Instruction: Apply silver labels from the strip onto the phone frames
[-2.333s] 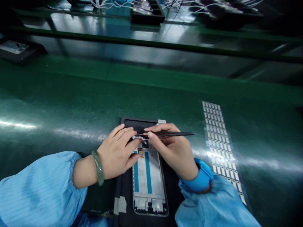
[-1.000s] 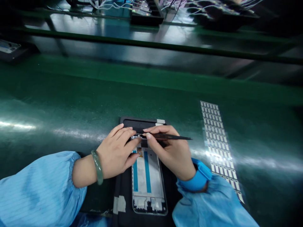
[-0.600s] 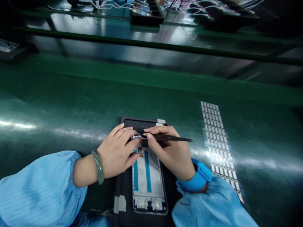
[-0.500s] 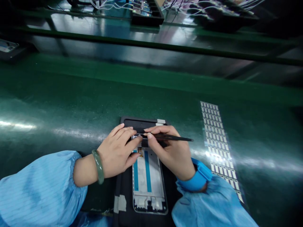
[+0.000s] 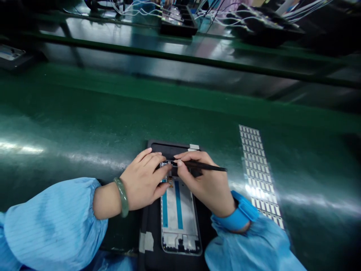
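Observation:
A phone frame (image 5: pixel 184 218) with two blue strips along its silvery inside lies in a black holder (image 5: pixel 152 226). My right hand (image 5: pixel 204 180) grips a pair of dark tweezers (image 5: pixel 207 165), their tips pointing left at the frame's top end. My left hand (image 5: pixel 143 178) rests on the upper left of the frame, its fingers spread and the fingertips beside the tweezer tips. A small orange-brown flex cable (image 5: pixel 170 181) shows just right of the left thumb. What the tips touch is hidden by the left fingers.
To the right lies a long sheet of small pale stickers (image 5: pixel 258 165) on the green bench (image 5: pixel 98 124). Another phone part in a dark holder (image 5: pixel 17 56) sits at the far left. Along the back ledge are a black tray (image 5: pixel 180 26) and white cables (image 5: pixel 138 9).
The whole view has shifted slightly, so the frame and holder appear a little further right. Both hands stay at the frame's top end, with the tweezers held almost the same way.

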`<state>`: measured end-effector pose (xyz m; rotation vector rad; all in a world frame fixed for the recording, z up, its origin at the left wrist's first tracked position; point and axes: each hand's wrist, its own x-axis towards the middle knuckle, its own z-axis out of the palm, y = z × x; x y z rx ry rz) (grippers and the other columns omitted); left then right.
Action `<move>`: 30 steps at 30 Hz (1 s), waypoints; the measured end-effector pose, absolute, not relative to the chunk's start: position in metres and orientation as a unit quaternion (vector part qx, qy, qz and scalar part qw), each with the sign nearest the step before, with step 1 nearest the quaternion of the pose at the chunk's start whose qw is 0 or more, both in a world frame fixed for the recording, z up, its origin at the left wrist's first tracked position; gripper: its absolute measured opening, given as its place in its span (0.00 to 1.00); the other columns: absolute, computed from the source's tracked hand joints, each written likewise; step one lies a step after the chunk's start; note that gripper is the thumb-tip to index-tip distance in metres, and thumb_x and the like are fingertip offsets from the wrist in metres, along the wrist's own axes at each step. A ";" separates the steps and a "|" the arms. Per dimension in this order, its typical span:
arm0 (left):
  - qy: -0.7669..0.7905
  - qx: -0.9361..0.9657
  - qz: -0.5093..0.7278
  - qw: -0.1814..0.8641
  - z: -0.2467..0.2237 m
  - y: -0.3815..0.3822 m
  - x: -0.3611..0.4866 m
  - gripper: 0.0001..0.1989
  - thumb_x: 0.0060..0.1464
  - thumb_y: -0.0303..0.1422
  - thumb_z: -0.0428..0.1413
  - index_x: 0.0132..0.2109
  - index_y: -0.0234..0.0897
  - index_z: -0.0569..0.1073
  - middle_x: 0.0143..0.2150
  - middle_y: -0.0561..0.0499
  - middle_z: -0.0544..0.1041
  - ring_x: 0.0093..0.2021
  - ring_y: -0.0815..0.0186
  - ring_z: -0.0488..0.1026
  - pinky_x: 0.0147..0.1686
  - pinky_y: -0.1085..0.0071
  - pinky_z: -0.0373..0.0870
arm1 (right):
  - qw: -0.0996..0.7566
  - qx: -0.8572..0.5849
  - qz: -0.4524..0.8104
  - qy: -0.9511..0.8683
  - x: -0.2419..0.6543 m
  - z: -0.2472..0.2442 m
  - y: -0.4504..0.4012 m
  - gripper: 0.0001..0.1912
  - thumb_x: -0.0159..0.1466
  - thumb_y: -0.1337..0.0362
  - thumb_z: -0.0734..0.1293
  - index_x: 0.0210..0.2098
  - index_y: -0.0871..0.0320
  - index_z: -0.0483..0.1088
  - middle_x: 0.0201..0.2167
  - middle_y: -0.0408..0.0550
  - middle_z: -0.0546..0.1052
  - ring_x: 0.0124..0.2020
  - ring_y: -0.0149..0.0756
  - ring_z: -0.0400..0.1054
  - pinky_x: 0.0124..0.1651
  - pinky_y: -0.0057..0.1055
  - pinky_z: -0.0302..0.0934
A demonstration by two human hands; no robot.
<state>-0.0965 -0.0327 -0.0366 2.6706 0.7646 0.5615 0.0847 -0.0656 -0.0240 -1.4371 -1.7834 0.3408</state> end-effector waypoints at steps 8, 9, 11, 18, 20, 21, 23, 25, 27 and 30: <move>0.265 0.931 0.198 0.154 -0.036 -0.032 -0.097 0.18 0.59 0.36 0.49 0.52 0.30 0.69 0.52 0.41 0.69 0.56 0.55 0.63 0.61 0.54 0.53 | 0.362 -0.583 0.077 -0.724 0.079 -0.017 -0.063 0.04 0.62 0.70 0.62 0.36 0.55 0.64 0.32 0.42 0.73 0.30 0.32 0.71 0.34 0.26 0.66; 0.263 0.932 0.197 0.153 -0.036 -0.032 -0.097 0.18 0.60 0.37 0.48 0.53 0.30 0.69 0.52 0.41 0.69 0.56 0.55 0.63 0.61 0.54 0.53 | 0.353 -0.589 0.068 -0.724 0.077 -0.017 -0.063 0.03 0.62 0.70 0.62 0.36 0.55 0.64 0.31 0.42 0.73 0.29 0.32 0.71 0.34 0.27 0.66; 0.258 0.934 0.194 0.153 -0.035 -0.032 -0.098 0.20 0.60 0.38 0.47 0.53 0.29 0.68 0.53 0.40 0.68 0.57 0.55 0.63 0.62 0.53 0.53 | 0.346 -0.602 0.054 -0.717 0.075 -0.018 -0.064 0.03 0.62 0.69 0.61 0.35 0.55 0.65 0.30 0.43 0.73 0.29 0.33 0.71 0.34 0.28 0.66; 0.255 0.935 0.170 0.176 -0.034 -0.033 -0.102 0.26 0.55 0.43 0.52 0.56 0.30 0.66 0.56 0.39 0.66 0.59 0.53 0.60 0.63 0.51 0.49 | 0.421 -0.636 0.160 -0.627 0.081 -0.027 -0.070 0.02 0.62 0.66 0.65 0.35 0.56 0.65 0.32 0.45 0.74 0.29 0.34 0.72 0.29 0.28 0.68; 0.255 0.935 0.169 0.177 -0.035 -0.033 -0.102 0.26 0.56 0.43 0.52 0.57 0.31 0.65 0.56 0.39 0.66 0.59 0.53 0.59 0.62 0.50 0.50 | 0.445 -0.634 0.201 -0.599 0.084 -0.027 -0.069 0.03 0.63 0.64 0.65 0.35 0.56 0.66 0.33 0.47 0.74 0.30 0.35 0.72 0.29 0.27 0.68; 0.257 0.935 0.168 0.178 -0.035 -0.033 -0.102 0.26 0.56 0.43 0.52 0.57 0.31 0.65 0.56 0.39 0.66 0.59 0.53 0.59 0.62 0.50 0.50 | 0.455 -0.633 0.219 -0.587 0.085 -0.027 -0.069 0.03 0.63 0.64 0.65 0.35 0.56 0.66 0.33 0.47 0.74 0.30 0.35 0.72 0.28 0.27 0.69; 0.259 0.934 0.167 0.179 -0.034 -0.033 -0.102 0.26 0.56 0.43 0.52 0.57 0.31 0.65 0.56 0.39 0.65 0.60 0.53 0.59 0.62 0.50 0.50 | 0.465 -0.626 0.246 -0.576 0.085 -0.027 -0.068 0.04 0.63 0.64 0.65 0.35 0.56 0.65 0.33 0.47 0.75 0.31 0.36 0.73 0.27 0.26 0.69; 0.261 0.934 0.164 0.180 -0.033 -0.034 -0.102 0.26 0.56 0.42 0.52 0.57 0.31 0.65 0.56 0.40 0.65 0.60 0.53 0.59 0.63 0.51 0.49 | 0.466 -0.617 0.258 -0.580 0.084 -0.027 -0.068 0.04 0.63 0.64 0.65 0.36 0.56 0.65 0.33 0.47 0.75 0.31 0.36 0.73 0.29 0.26 0.69; 0.263 0.934 0.161 0.180 -0.033 -0.034 -0.101 0.26 0.56 0.42 0.53 0.57 0.31 0.65 0.56 0.40 0.65 0.60 0.54 0.59 0.63 0.52 0.48 | 0.463 -0.613 0.255 -0.588 0.083 -0.029 -0.067 0.04 0.64 0.64 0.65 0.36 0.56 0.65 0.33 0.46 0.75 0.32 0.35 0.73 0.30 0.26 0.70; 0.263 0.934 0.160 0.178 -0.032 -0.034 -0.101 0.26 0.56 0.42 0.53 0.57 0.30 0.65 0.56 0.40 0.65 0.59 0.54 0.59 0.63 0.52 0.49 | 0.455 -0.610 0.242 -0.602 0.082 -0.030 -0.067 0.03 0.64 0.65 0.65 0.37 0.56 0.66 0.33 0.45 0.75 0.31 0.33 0.73 0.31 0.26 0.70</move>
